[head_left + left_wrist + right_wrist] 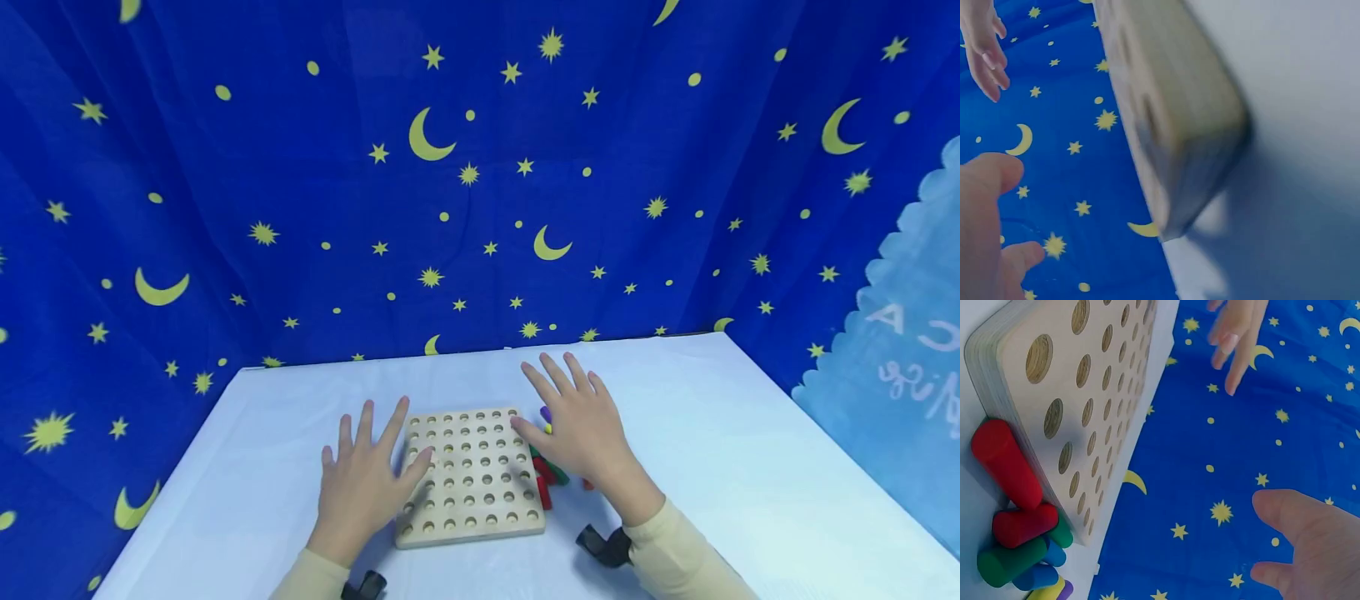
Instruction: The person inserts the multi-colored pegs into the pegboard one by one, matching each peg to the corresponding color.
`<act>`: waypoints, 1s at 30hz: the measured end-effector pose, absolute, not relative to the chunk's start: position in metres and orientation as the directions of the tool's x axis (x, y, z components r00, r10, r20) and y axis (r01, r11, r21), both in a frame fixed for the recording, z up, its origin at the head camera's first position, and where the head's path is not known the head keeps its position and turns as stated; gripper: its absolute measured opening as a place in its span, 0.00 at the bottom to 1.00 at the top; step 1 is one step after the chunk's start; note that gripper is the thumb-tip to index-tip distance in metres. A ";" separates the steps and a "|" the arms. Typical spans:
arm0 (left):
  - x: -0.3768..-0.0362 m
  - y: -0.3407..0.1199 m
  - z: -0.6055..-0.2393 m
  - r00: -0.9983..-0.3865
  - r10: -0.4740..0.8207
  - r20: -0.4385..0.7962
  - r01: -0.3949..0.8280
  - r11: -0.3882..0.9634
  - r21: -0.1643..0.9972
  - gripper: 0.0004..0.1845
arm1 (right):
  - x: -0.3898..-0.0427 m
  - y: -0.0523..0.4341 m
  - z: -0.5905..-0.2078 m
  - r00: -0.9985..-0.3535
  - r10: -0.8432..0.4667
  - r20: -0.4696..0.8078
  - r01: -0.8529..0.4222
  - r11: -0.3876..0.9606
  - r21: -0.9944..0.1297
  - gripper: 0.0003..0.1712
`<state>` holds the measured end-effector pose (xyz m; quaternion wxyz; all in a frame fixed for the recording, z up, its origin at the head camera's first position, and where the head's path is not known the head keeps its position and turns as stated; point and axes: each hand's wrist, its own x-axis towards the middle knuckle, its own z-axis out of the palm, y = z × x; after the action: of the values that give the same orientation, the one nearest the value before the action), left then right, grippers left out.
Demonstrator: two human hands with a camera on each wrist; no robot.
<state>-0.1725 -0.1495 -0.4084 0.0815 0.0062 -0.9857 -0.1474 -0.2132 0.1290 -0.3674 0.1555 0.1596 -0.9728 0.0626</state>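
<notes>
The board [470, 477], a pale wooden square drilled with rows of round holes, lies flat on the surface [750, 467], square to the person and near the front edge, so both hands can reach it from either side. Every hole that shows is empty.

The left hand [363, 483] hovers over the board's left edge with fingers spread and straight, holding nothing; its thumb points over the nearest holes, and whether it touches the wood cannot be told. The right hand [581, 429] is likewise spread flat and open, holding nothing, just off the board's right edge and over the pegs [546, 479]. Its thumb reaches toward the board's far right corner.

The pegs lie on their sides in a loose heap against the board's right edge. The right wrist view shows two red ones [1010, 487] touching the board's side, with green [1013, 562], blue [1035, 578], yellow and purple ones piled just beyond. From the head view the right hand hides much of the heap.

A blue cloth with yellow stars and moons [480, 183] hangs behind and to both sides. Black wrist straps [603, 546] show at each sleeve. Nothing stands between the hands and the board or pegs.
</notes>
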 end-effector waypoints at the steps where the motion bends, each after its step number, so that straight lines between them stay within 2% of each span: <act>1: -0.173 -0.150 -0.410 -0.990 -0.041 0.135 0.005 0.946 0.325 0.44 | -0.214 0.129 -0.368 -0.901 -0.290 0.322 -0.329 0.942 -0.072 0.47; 7: -0.175 -0.150 -0.428 -0.996 -0.086 -0.017 -0.080 0.818 0.569 0.43 | -0.217 0.134 -0.368 -0.907 -0.283 0.311 -0.321 0.944 -0.078 0.47; 10: -0.174 -0.150 -0.438 -0.995 -0.092 -0.050 -0.102 0.732 0.674 0.42 | -0.220 0.137 -0.368 -0.914 -0.270 0.303 -0.310 0.946 -0.092 0.47; 15: -0.169 -0.144 -0.450 -0.995 -0.072 -0.061 -0.092 0.599 0.795 0.49 | -0.227 0.144 -0.369 -0.922 -0.246 0.299 -0.290 0.951 -0.111 0.46; 23: -0.163 -0.142 -0.463 -1.000 0.002 -0.016 -0.012 0.561 0.828 0.63 | -0.241 0.158 -0.373 -0.936 -0.227 0.270 -0.272 0.952 -0.143 0.40; 30: -0.163 -0.138 -0.462 -0.997 0.078 -0.005 0.048 0.664 0.747 0.75 | -0.259 0.175 -0.375 -0.959 -0.189 0.210 -0.226 0.960 -0.168 0.34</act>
<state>-0.1626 -0.1378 -0.4620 -0.0180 -0.0346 -0.9118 -0.4087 -0.2591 0.1747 -0.3751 0.0963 0.1051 -0.9851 0.0958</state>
